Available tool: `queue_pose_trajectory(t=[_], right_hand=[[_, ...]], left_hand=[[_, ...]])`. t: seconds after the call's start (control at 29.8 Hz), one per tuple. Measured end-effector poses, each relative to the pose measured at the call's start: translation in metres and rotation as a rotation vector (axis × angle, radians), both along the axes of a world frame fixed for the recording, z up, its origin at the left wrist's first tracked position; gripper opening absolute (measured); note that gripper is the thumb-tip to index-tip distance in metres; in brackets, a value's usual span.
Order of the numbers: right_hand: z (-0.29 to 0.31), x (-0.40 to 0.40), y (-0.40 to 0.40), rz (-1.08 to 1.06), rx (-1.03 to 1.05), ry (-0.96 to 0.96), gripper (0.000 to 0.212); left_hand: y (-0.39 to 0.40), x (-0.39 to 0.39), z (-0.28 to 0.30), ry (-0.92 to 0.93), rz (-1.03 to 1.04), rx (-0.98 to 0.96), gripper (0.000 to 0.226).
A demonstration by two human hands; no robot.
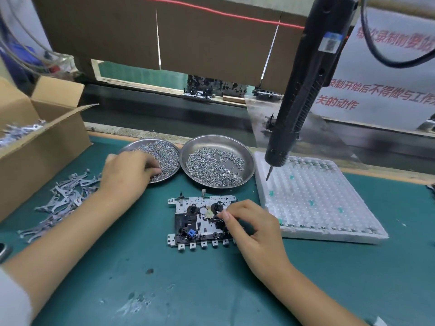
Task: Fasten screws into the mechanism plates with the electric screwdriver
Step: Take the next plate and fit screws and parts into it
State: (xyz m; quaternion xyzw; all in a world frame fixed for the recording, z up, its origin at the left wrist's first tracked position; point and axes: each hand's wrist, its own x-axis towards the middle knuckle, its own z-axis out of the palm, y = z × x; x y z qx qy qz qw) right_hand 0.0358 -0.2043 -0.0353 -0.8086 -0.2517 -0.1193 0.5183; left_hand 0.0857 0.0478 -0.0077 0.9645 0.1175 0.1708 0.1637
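Note:
A mechanism plate (197,222) with black wheels and a blue part lies flat on the green mat. My right hand (251,229) rests on its right side, thumb and forefinger pinching a small pale part over the plate. My left hand (127,172) reaches into the left steel dish (164,151), fingertips curled down among the screws; what they hold is hidden. A second steel dish (247,158) holds several screws (211,165). The black electric screwdriver (303,90) hangs untouched above the white tray, bit pointing down.
A white foam tray (317,201) of small sockets sits at the right. Loose grey metal levers (63,198) lie on the mat at left, beside an open cardboard box (35,142). A dark conveyor (164,114) runs behind the dishes.

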Motion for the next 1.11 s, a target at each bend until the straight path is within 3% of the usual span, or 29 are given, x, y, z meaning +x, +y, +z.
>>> queue_pose_trajectory(t=[0.23, 0.37, 0.5, 0.64, 0.74, 0.84, 1.04, 1.11], right_hand=[[0.002, 0.000, 0.002, 0.013, -0.011, -0.019, 0.019], [0.000, 0.001, 0.001, -0.004, 0.011, -0.053, 0.017], [0.007, 0.004, 0.003, -0.018, -0.017, -0.124, 0.014], [0.033, 0.035, 0.014, -0.073, -0.207, -0.231, 0.018], [0.044, 0.068, 0.028, -0.156, -0.601, -0.079, 0.033], [0.044, 0.089, 0.036, -0.205, -0.911, 0.077, 0.030], [0.042, 0.102, 0.034, -0.259, -0.687, 0.107, 0.009], [0.039, 0.098, 0.030, -0.270, -0.541, 0.064, 0.012]], left_hand=[[0.002, -0.007, -0.001, -0.134, 0.007, 0.034, 0.009], [-0.006, -0.017, 0.004, -0.210, -0.048, -0.301, 0.004], [-0.031, -0.039, 0.006, -0.311, -0.183, -0.637, 0.017], [-0.053, -0.053, 0.001, -0.327, -0.324, -0.786, 0.024], [-0.062, -0.056, -0.004, -0.354, -0.321, -0.806, 0.021], [-0.069, -0.061, -0.011, -0.374, -0.324, -0.811, 0.019], [-0.072, -0.060, -0.019, -0.353, -0.323, -0.888, 0.018], [-0.071, -0.058, -0.020, -0.355, -0.328, -0.913, 0.017]])
